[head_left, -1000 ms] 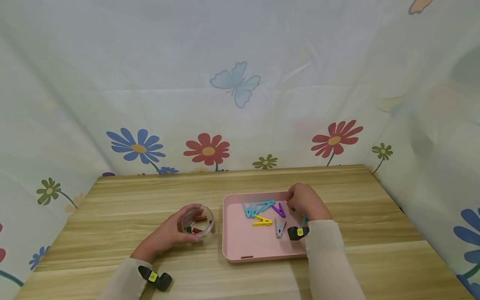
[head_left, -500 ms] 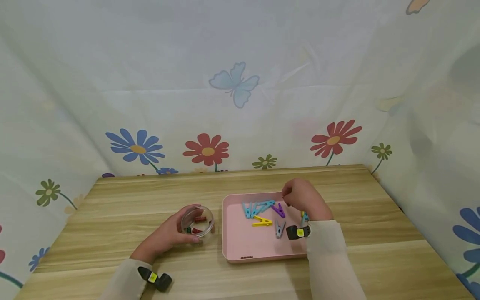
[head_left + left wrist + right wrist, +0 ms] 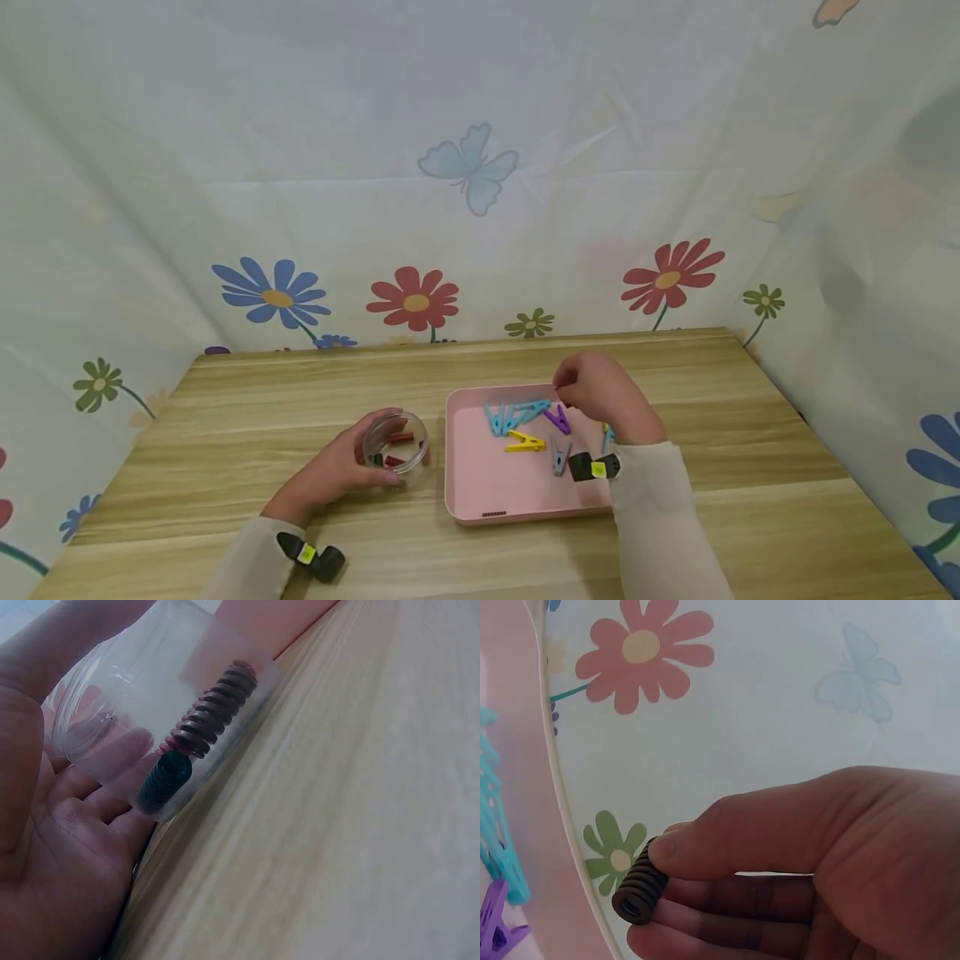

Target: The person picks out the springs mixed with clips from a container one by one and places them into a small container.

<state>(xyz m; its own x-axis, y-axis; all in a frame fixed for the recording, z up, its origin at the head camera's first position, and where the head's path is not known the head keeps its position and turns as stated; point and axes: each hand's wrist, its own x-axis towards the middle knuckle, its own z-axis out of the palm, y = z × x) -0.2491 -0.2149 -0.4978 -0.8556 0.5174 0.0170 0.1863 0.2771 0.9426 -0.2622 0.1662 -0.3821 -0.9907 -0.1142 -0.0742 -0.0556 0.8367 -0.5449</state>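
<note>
My left hand [image 3: 347,460] grips a clear plastic jar [image 3: 411,417] from its left side on the table. Inside the jar lie coil springs: a dark green spring [image 3: 166,780] and a reddish-brown spring [image 3: 217,709] show through its wall. Over the far right part of the pink tray [image 3: 491,485], my right hand [image 3: 603,392] pinches a dark brown coil spring [image 3: 641,885] between thumb and fingers. Below that hand the tray holds a purple clothespin [image 3: 558,419], a yellow clothespin [image 3: 527,442], a grey clothespin [image 3: 559,457] and several light blue clothespins [image 3: 497,419].
A brown spring [image 3: 494,514] lies along the tray's near edge. Another light blue clothespin [image 3: 608,437] is partly hidden by my right wrist. The wooden table [image 3: 300,392] ends at a flowered cloth backdrop [image 3: 337,208].
My right hand has lifted from inside the tray and shifted left with the pinched spring, uncovering the blue clothespin by its wrist. The left hand and jar stay put.
</note>
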